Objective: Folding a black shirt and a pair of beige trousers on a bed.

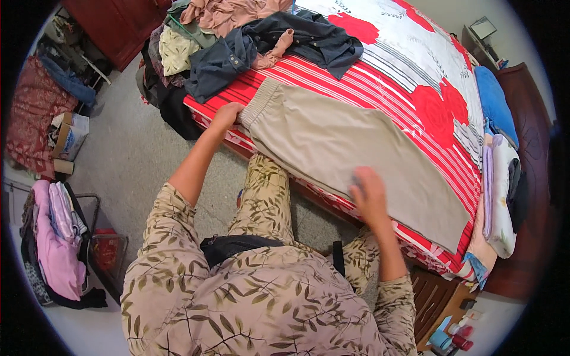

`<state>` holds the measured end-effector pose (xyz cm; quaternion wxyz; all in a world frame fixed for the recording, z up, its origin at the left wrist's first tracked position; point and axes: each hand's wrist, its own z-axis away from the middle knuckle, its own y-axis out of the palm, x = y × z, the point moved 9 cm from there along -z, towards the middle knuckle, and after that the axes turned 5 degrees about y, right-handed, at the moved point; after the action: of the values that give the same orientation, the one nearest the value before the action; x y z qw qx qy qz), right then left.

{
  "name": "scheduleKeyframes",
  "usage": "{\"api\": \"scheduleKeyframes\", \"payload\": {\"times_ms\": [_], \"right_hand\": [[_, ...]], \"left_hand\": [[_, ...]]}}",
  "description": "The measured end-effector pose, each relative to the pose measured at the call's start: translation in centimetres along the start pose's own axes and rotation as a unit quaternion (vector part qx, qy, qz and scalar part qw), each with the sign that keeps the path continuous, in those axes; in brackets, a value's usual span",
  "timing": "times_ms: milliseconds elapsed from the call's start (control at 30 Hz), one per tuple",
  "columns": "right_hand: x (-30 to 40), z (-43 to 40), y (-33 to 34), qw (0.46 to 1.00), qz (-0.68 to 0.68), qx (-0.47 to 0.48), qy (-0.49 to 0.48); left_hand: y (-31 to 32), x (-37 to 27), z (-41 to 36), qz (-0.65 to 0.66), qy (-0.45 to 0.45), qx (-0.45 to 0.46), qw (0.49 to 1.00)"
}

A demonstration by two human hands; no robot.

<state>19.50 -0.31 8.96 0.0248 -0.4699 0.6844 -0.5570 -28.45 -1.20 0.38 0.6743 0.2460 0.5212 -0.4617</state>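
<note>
A pair of beige trousers, folded lengthwise, lies along the near edge of the bed. Its elastic waistband is at the left and the leg ends reach toward the headboard. My left hand grips the near corner of the waistband, its fingertips partly hidden by the cloth. Over the near edge of the legs, about midway, is my right hand. It is blurred by motion, and I cannot tell whether its fingers pinch the cloth or only touch it.
Dark blue button garment and peach cloth lie heaped on the bed's far left. Red striped, floral bedding covers the bed. Folded bedding stands by the wooden headboard. Clothes hang on a chair at left.
</note>
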Motion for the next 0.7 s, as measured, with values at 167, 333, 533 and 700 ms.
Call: {"api": "scheduleKeyframes", "payload": {"times_ms": [167, 333, 533, 700], "right_hand": [[10.4, -4.1, 6.7, 0.995, -0.035, 0.003, -0.09], [13.2, -7.8, 12.0, 0.997, -0.009, 0.006, -0.082], [12.2, -8.8, 14.4, 0.995, 0.011, -0.014, -0.102], [12.6, -9.7, 11.5, 0.989, -0.103, -0.038, -0.095]], "left_hand": [[1.3, -2.0, 2.2, -0.078, 0.011, 0.107, 0.991], [2.7, -2.2, 2.3, -0.061, 0.047, 0.155, 0.985], [0.2, -1.0, -0.8, -0.263, 0.157, 0.03, 0.952], [1.6, -1.0, -0.9, -0.109, 0.033, 0.136, 0.984]]}}
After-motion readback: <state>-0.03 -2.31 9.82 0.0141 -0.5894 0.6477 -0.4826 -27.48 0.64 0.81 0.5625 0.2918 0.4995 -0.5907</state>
